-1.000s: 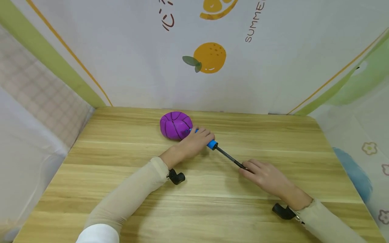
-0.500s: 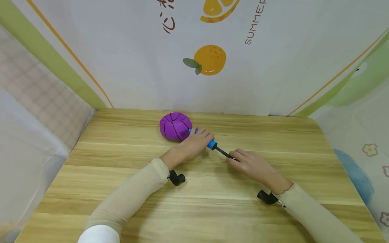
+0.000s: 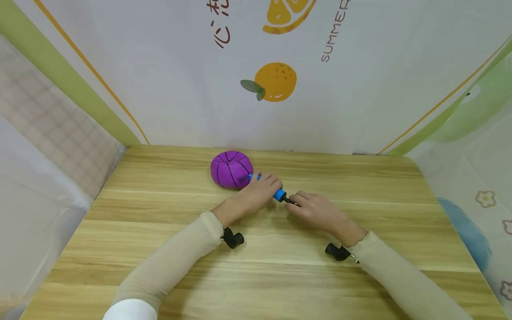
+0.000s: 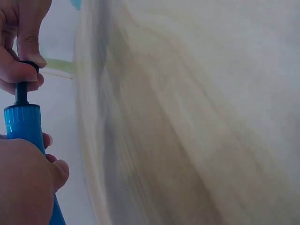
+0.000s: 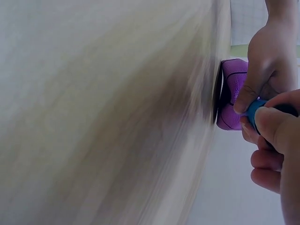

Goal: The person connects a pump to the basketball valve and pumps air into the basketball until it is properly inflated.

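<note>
A purple ball [image 3: 229, 171] with black seam lines, its top dented in, sits near the table's back edge. Against its right side points the tip of a blue hand pump [image 3: 279, 195]. My left hand [image 3: 256, 194] wraps round the pump's blue barrel [image 4: 23, 123]. At the other end my right hand [image 3: 316, 211] grips the black handle [image 4: 31, 65], with thumb and fingers curled on it. Only a short piece of the black rod shows between handle and barrel. In the right wrist view the ball [image 5: 232, 93] is partly hidden behind the left hand [image 5: 272, 61].
The wooden table [image 3: 256, 284] spreads out in front of both arms. A white cloth [image 3: 192, 106] with printed oranges hangs behind its back edge, and more cloth hangs at both sides. Each wrist carries a small black camera mount [image 3: 337, 252].
My right hand has moved left toward the barrel, and the pump's rod has slid into it. My left hand keeps its hold on the barrel, beside the ball.
</note>
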The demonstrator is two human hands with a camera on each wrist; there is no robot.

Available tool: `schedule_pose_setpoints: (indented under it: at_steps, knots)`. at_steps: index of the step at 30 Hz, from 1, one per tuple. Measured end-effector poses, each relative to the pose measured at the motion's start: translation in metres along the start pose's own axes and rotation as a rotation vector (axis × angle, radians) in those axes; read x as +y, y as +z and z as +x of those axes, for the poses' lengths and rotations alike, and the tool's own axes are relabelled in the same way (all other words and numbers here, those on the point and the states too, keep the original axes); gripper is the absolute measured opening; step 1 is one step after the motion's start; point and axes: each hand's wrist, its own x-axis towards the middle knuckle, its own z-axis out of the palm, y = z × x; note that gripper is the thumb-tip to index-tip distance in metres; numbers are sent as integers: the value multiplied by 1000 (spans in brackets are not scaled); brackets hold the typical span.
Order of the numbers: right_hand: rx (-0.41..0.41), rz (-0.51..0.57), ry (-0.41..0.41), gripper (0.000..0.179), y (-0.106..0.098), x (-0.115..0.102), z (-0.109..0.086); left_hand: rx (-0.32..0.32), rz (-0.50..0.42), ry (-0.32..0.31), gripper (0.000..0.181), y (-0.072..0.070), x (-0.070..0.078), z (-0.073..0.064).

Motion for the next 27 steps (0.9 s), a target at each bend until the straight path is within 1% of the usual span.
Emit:
schedule_pose_setpoints:
  at_steps: [2,3,5,10,15,21,27]
  knots:
    - [8,-10,1,42,1,0,1,13,2,-7,24,1,-1,0]
    - [11,-12,1,45,1,0,1,18,-2,-12,25,1,-1,0]
    - [16,-11,2,45,0,0,1,25,-14,-11,26,1,-2,0]
    - [4,4,-9,46,-5,-3,-5,18,-38,4,25,2,-4,-2]
    - [1,18,0,46,-16,-8,-17,34,-48,11,25,2,-6,-3]
    - [0,24,6,45,-33,-17,-33,12,-40,1,27,0,-6,-3]
    - [23,6,11,44,-41,-25,-47,8,-48,2,28,-1,-8,-4]
